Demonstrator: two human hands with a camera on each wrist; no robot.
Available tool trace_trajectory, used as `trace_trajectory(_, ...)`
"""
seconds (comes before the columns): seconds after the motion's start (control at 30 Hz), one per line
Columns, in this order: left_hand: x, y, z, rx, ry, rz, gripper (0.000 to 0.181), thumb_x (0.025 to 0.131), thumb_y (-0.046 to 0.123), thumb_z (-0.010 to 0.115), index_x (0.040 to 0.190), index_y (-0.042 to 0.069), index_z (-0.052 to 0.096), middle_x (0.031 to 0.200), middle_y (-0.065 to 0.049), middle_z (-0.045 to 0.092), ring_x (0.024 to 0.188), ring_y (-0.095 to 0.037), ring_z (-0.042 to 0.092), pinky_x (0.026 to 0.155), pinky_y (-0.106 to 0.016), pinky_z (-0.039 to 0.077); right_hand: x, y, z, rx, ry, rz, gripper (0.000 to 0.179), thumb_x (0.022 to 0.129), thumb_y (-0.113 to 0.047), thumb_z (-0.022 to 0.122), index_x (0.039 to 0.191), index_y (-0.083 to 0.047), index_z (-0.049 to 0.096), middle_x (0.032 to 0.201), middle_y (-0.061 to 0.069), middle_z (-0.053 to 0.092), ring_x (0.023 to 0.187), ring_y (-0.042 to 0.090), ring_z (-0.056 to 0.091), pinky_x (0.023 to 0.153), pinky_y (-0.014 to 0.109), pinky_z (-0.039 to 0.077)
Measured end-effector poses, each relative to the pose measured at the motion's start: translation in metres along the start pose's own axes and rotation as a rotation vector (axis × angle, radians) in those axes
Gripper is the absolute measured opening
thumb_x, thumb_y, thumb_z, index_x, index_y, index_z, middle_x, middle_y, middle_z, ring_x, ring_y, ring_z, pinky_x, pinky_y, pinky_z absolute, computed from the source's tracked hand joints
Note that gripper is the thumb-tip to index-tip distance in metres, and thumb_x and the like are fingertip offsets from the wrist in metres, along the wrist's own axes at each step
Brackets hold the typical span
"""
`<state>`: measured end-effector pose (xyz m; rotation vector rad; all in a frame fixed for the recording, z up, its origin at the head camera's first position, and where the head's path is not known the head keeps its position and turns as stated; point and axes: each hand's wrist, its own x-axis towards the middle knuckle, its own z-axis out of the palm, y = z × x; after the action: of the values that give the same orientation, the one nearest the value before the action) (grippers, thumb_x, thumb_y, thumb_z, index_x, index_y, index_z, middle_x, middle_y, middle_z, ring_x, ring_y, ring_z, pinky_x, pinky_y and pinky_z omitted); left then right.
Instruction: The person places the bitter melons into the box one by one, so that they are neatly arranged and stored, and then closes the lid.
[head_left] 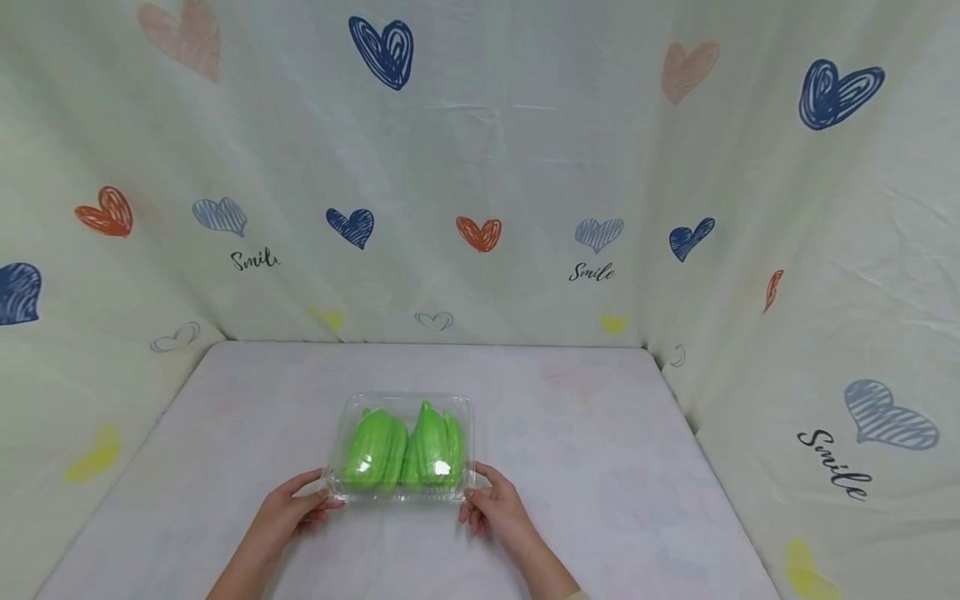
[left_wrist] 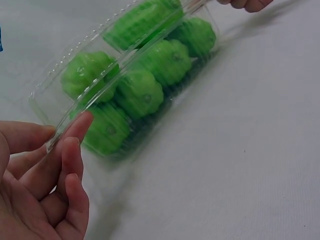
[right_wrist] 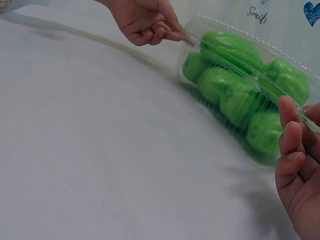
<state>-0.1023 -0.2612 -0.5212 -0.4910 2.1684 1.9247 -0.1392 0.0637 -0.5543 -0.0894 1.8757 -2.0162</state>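
A clear plastic clamshell box (head_left: 405,498) with a closed lid is near the front of the table, left of centre. Several bright green, ridged gourd-like vegetables (head_left: 371,446) lie side by side inside it, their rounded ends showing through the near wall. With thumb and fingers my left hand (head_left: 288,507) pinches the rim flange at the near left corner, seen close in the left wrist view. My right hand (head_left: 498,504) pinches the same flange at the near right corner, the other fingers curled loosely below. Whether the box's base touches the table, I cannot tell.
A pale, faintly patterned cloth covers the table (head_left: 585,467). Behind it hangs a whitish curtain (head_left: 525,150) printed with hearts and "Smile", which also closes in the left and right sides. The table's back edge meets this curtain.
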Motion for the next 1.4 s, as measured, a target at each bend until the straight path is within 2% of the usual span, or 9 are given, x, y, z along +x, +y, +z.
trace_trajectory(0.23,0.000,0.001,0.001,-0.013,0.015,-0.009,0.054,0.096,0.003,0.056,0.141,-0.015,0.034,0.082,-0.013,0.073,0.063,-0.011,0.064,0.057,-0.025,0.050,0.000,0.000,0.000,0.024,-0.007,-0.009,0.055,0.096,-0.005,0.056,0.144,0.006,0.034,0.063,0.003,0.063,0.047,0.008,0.050,0.046,0.020,0.040)
trace_trajectory(0.63,-0.001,0.003,0.004,0.001,0.042,0.003,0.051,0.094,0.002,0.057,0.139,-0.014,0.038,0.080,-0.015,0.072,0.061,-0.013,0.062,0.057,-0.026,0.049,0.002,0.002,-0.003,0.036,-0.026,-0.040,0.052,0.096,0.000,0.054,0.142,0.011,0.033,0.062,0.003,0.062,0.046,0.009,0.050,0.046,0.020,0.039)
trace_trajectory(0.9,0.001,0.002,0.006,-0.019,0.071,0.016,0.049,0.092,-0.001,0.058,0.136,-0.015,0.041,0.074,-0.015,0.072,0.058,-0.014,0.063,0.055,-0.025,0.049,0.001,0.001,-0.002,0.020,-0.020,-0.032,0.053,0.096,-0.001,0.054,0.143,0.010,0.032,0.062,0.002,0.062,0.047,0.008,0.050,0.046,0.019,0.039)
trace_trajectory(1.03,0.004,0.002,0.010,-0.021,0.100,0.006,0.049,0.092,-0.002,0.058,0.136,-0.015,0.042,0.073,-0.014,0.071,0.059,-0.015,0.064,0.055,-0.025,0.049,0.002,0.002,-0.006,0.012,-0.023,-0.049,0.052,0.095,0.001,0.053,0.142,0.012,0.032,0.062,0.003,0.062,0.046,0.009,0.050,0.046,0.020,0.040)
trace_trajectory(1.4,0.010,0.005,0.027,-0.033,0.111,0.008,0.049,0.093,-0.002,0.055,0.137,-0.015,0.039,0.074,-0.015,0.072,0.059,-0.013,0.065,0.056,-0.022,0.050,0.007,-0.005,-0.019,-0.044,0.011,-0.063,0.055,0.095,-0.004,0.055,0.144,0.009,0.032,0.062,0.002,0.060,0.047,0.009,0.049,0.047,0.020,0.041)
